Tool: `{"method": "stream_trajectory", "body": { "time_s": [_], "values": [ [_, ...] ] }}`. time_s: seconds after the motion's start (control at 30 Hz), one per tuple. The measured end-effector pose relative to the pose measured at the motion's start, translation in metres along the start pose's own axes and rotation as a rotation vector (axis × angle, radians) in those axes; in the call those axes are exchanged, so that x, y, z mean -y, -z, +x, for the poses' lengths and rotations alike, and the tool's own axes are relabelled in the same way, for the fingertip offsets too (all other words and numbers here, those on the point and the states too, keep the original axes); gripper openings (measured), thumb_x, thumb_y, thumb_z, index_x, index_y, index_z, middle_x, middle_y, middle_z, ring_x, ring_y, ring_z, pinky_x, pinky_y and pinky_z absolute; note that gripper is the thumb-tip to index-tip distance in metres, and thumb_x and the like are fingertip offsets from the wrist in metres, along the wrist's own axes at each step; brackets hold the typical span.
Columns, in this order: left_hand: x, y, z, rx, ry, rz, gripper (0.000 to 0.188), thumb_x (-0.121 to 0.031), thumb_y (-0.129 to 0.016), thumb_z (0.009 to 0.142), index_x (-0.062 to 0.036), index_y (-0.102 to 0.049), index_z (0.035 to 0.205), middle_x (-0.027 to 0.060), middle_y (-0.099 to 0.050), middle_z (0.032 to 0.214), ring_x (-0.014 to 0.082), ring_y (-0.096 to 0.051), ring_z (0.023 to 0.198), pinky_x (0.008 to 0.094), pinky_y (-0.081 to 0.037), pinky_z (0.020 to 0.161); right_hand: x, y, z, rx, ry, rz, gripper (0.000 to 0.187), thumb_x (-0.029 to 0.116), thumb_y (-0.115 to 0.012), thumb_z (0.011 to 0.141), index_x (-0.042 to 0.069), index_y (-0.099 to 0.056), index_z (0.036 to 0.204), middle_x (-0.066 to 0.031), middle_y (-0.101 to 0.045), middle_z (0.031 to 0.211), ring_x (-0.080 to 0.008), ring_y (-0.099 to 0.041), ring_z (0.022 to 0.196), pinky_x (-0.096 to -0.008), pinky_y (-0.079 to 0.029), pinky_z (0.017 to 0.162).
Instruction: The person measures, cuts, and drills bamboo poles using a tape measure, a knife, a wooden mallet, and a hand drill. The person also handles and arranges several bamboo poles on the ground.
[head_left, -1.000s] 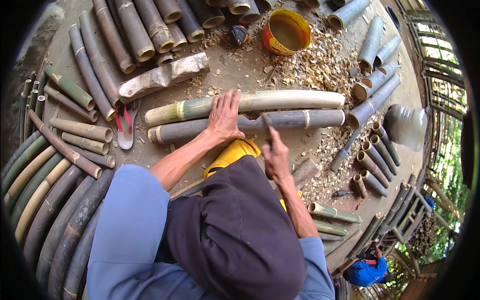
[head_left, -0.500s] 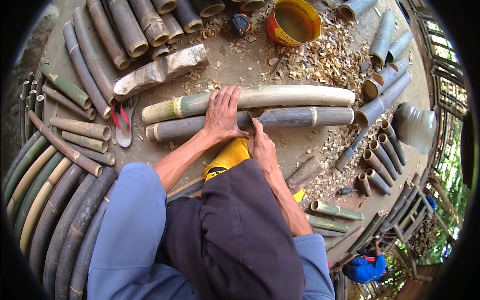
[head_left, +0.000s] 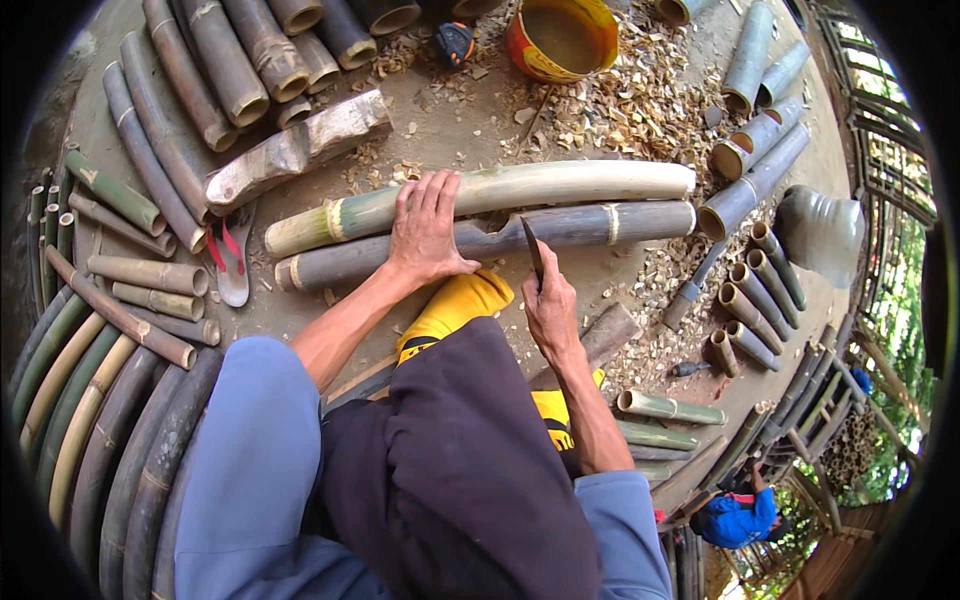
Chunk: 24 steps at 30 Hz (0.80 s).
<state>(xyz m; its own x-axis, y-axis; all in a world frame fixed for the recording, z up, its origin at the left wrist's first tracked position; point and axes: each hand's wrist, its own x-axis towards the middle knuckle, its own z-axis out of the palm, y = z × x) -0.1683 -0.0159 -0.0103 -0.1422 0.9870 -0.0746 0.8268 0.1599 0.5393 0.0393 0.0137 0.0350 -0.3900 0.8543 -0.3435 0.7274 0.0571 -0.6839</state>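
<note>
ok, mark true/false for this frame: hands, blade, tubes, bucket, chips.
1. The right hand grips a knife. True.
2. The left hand touches nothing. False: it lies across the pale tube and the dark tube.
3. The dark tube has a notch in its upper edge. True.
4. The bucket lies on its side. False: the bucket stands upright.
5. Chips lie beside the bucket. True.

From the person's head, the fisheye looks steeply down past the legs [head_left: 470, 470] to the floor [head_left: 440, 128], left hand [head_left: 427, 228] and right hand [head_left: 551, 305] fairly close near mid-frame; the bent right rim seems to reach foliage [head_left: 905, 350].
</note>
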Motion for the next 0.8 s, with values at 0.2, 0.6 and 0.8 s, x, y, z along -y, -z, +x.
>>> {"method": "stream_trajectory", "body": {
  "time_s": [0.2, 0.6, 0.8],
  "values": [
    [0.001, 0.002, -0.002, 0.010, -0.004, 0.034, 0.125, -0.047, -0.087, 0.037, -0.0029, -0.027, 0.137, 0.0131, -0.036, 0.135, 0.0295, -0.031, 0.129, 0.0443, -0.019, 0.109, 0.000, 0.004, 0.013, 0.105, 0.026, -0.098, 0.051, 0.001, -0.048, 0.083, 0.011, -0.037, 0.132, -0.0290, -0.059, 0.087, -0.0459, -0.059, 0.084, -0.0503, -0.045, 0.070],
    [0.001, 0.002, -0.001, 0.007, -0.020, 0.037, 0.125, -0.046, -0.086, 0.035, -0.0025, -0.028, 0.136, 0.0142, -0.037, 0.134, 0.0316, -0.033, 0.128, 0.0456, -0.022, 0.108, -0.002, 0.006, 0.024, 0.129, 0.093, -0.126, 0.046, 0.004, -0.050, 0.081, 0.010, -0.039, 0.126, -0.0272, -0.058, 0.075, -0.0467, -0.058, 0.071, -0.0551, -0.044, 0.062],
    [0.001, 0.002, -0.001, 0.015, -0.024, 0.046, 0.125, -0.047, -0.086, 0.036, -0.0024, -0.027, 0.137, 0.0142, -0.037, 0.135, 0.0315, -0.033, 0.128, 0.0459, -0.021, 0.108, 0.002, 0.011, 0.028, 0.214, 0.046, -0.147, 0.045, 0.003, -0.049, 0.082, 0.005, -0.039, 0.126, -0.0286, -0.057, 0.075, -0.0465, -0.057, 0.073, -0.0516, -0.043, 0.063]
  ]
}}
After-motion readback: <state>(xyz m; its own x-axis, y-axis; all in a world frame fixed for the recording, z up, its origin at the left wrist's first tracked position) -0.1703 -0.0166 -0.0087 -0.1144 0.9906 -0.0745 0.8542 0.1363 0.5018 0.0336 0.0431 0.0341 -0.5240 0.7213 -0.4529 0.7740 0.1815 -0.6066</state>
